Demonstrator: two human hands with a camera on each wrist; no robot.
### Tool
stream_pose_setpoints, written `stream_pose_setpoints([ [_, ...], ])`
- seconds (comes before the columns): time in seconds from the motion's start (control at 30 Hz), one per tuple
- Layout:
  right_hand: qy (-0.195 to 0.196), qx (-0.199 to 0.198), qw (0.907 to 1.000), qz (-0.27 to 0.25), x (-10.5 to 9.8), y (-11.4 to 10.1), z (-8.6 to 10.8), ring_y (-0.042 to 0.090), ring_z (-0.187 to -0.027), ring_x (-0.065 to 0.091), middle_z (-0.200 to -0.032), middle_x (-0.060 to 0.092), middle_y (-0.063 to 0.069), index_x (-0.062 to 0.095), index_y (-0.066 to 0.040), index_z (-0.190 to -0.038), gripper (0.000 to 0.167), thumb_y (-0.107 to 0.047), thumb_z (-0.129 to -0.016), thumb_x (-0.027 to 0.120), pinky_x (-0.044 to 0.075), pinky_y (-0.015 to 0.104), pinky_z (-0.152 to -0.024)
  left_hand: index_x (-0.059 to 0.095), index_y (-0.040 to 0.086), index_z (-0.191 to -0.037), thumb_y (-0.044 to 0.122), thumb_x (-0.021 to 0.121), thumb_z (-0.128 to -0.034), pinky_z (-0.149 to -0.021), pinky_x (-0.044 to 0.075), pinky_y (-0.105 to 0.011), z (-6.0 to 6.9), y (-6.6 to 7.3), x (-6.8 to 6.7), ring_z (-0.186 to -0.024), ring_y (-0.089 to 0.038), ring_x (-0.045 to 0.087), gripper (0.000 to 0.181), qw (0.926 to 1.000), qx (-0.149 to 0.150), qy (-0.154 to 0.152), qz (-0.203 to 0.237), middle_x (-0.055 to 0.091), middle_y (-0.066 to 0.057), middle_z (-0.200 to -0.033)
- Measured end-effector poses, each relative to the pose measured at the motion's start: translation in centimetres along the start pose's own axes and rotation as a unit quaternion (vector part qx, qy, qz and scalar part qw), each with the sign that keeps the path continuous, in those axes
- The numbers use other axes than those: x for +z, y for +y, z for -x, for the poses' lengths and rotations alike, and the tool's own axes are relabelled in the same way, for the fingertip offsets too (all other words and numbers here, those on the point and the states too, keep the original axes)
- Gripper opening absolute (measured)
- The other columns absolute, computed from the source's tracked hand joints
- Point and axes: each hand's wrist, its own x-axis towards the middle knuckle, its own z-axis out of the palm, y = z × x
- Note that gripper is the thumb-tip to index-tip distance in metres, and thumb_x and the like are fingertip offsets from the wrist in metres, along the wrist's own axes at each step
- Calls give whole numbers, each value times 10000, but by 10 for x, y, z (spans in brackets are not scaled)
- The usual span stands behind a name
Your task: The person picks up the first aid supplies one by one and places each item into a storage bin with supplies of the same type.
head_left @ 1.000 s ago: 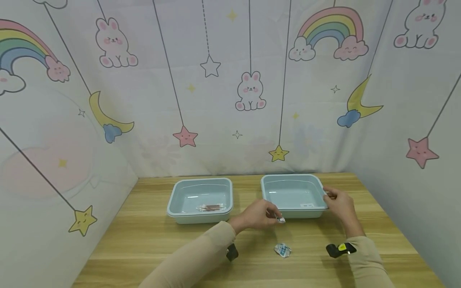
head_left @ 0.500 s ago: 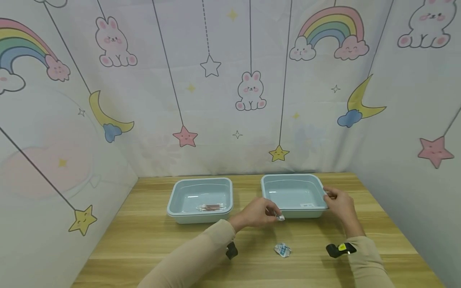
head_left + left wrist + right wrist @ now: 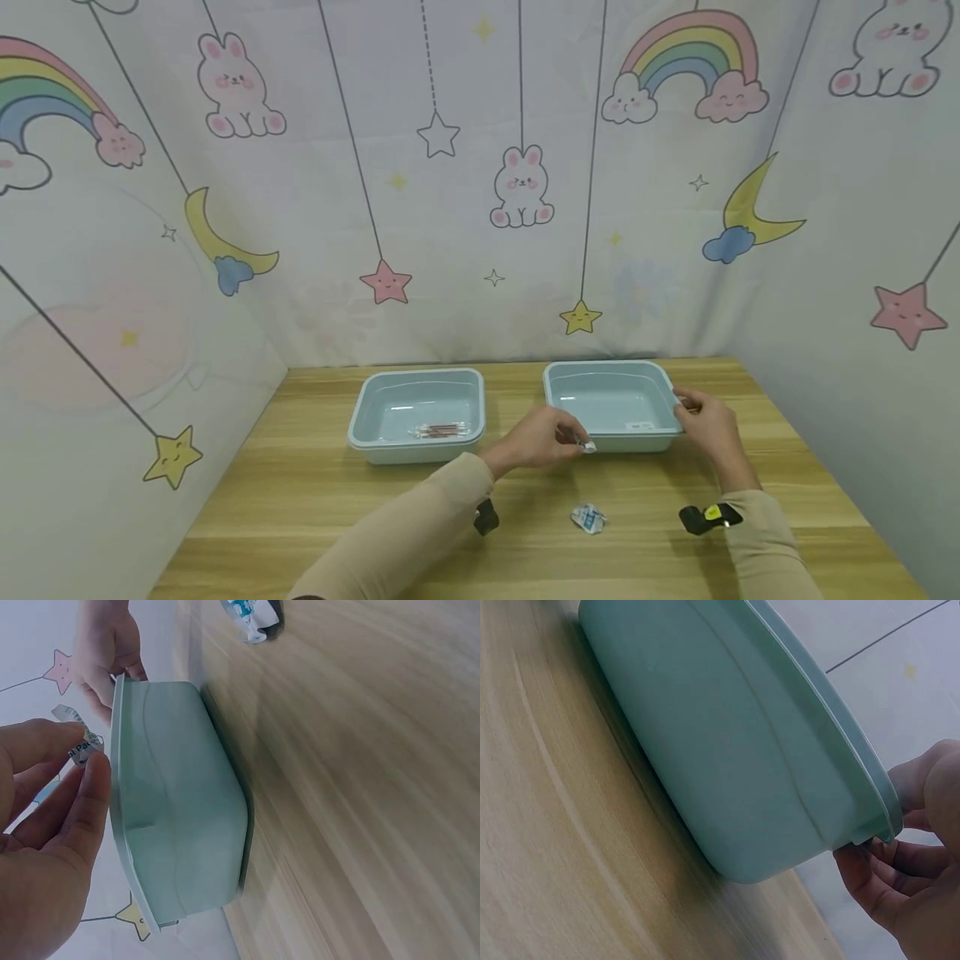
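My left hand (image 3: 542, 437) pinches a small crumpled white packet with dark print (image 3: 85, 751) between thumb and fingertips. In the head view it is just in front of the right-hand light-blue plastic basin (image 3: 607, 444), near the rim's height. My right hand (image 3: 708, 427) grips that basin's right rim, its thumb and fingers on either side of the edge in the right wrist view. Inside the basin lies a small white label or slip (image 3: 640, 426). On the table in front, a second crumpled white-and-blue packet (image 3: 588, 518) rests between my forearms.
A matching light-blue basin (image 3: 416, 456) stands to the left, holding several thin reddish-brown sticks in clear wrapping (image 3: 442, 431). Both basins sit near the back of the wooden table (image 3: 315, 517). Printed fabric walls (image 3: 465, 333) close in the back and sides.
My left hand has risen slightly and shifted a little right with the pinched packet, closer to the basin's front rim. The right hand keeps its grip on the rim.
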Motion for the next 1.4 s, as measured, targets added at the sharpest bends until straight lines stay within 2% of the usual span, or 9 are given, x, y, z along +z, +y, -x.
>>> stream_pose_setpoints([
  [0.17,3,-35,10000,64,0,1,-1,354,-962,631,-1089,669,253,585,28,-1296,396,-120,-932,539,474,261,-628,757,145,-941,148,746,-858,-720,519,-113,-2,-2,-2,-779,44,628,83,9999,-90,99,-4,724,75,-887],
  [0.57,-68,20,10000,46,-1,1,-2,349,-961,621,-1096,664,254,582,22,-1302,398,-131,-938,533,477,262,-624,750,118,-987,105,714,-868,-693,525,-114,-6,-4,-6,-768,40,619,125,9997,-179,118,100,716,52,-889],
  [0.9,-83,39,10000,2,-1,1,-3,351,-963,623,-1101,662,260,580,22,-1308,399,-130,-942,536,484,257,-618,751,128,-981,129,730,-865,-711,519,-111,-8,-6,-9,-777,30,624,118,9987,-325,389,-26,710,65,-871],
  [1.23,-71,35,10000,41,-1,4,-3,355,-968,624,-1109,660,266,581,27,-1301,400,-127,-935,532,485,260,-630,752,134,-979,145,731,-865,-715,521,-111,-13,-7,-10,-788,25,624,116,9985,-286,460,47,708,64,-882],
  [1.4,-13,-4,10000,55,0,4,-5,352,-961,628,-1100,665,258,588,21,-1297,403,-134,-931,528,484,248,-624,746,126,-972,128,728,-868,-737,521,-113,-15,-7,-10,-813,1,637,105,9971,-339,673,136,713,39,-923],
])
